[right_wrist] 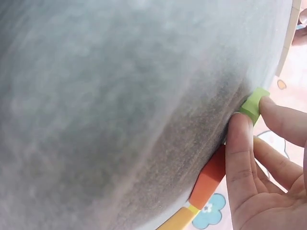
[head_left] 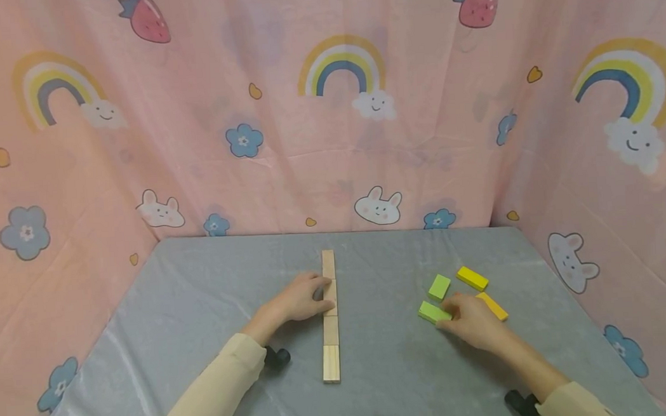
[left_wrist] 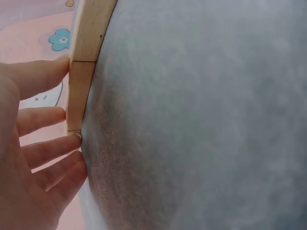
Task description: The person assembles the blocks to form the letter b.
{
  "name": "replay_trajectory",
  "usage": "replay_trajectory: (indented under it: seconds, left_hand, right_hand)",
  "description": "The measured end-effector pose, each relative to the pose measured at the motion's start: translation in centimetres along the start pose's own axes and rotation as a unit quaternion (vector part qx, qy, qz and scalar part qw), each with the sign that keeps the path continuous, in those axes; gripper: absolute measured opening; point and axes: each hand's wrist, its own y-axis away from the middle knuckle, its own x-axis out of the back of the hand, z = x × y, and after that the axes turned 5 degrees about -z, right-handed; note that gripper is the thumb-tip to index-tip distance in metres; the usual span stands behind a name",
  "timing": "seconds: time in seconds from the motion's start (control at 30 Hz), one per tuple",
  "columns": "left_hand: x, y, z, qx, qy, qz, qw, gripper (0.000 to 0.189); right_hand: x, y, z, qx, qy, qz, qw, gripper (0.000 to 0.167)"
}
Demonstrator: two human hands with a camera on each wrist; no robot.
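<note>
Plain wooden blocks (head_left: 331,331) form a straight row running away from me in the head view. My left hand (head_left: 301,297) is at the row's left side, thumb and fingertips on a middle block. In the left wrist view its fingers (left_wrist: 50,151) are spread and fairly straight along the wood (left_wrist: 80,91). To the right, my right hand (head_left: 474,320) pinches the near end of a light green block (head_left: 433,312) between thumb and forefinger. The right wrist view shows that green block (right_wrist: 254,103) at the fingertips, low over the cloth.
A second green block (head_left: 439,287) lies just behind the pinched one. A yellow block (head_left: 472,278) and an orange-yellow block (head_left: 492,307) are beside the right hand. Grey cloth (head_left: 389,370) covers the table, and a pink patterned curtain (head_left: 297,178) encloses its back and sides.
</note>
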Motion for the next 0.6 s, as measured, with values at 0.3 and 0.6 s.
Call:
replay_trajectory:
  seconds: [0.3, 0.6]
  left_hand:
    - [0.0, 0.1, 0.0, 0.002, 0.000, 0.002, 1.0000, 0.058]
    - [-0.1, -0.2, -0.1, 0.001, -0.007, 0.003, 1.0000, 0.058]
  right_hand:
    - [-0.1, -0.3, -0.4, 0.015, 0.023, 0.002, 0.9996, 0.029]
    - [-0.2, -0.6, -1.4, 0.002, 0.000, -0.005, 1.0000, 0.031]
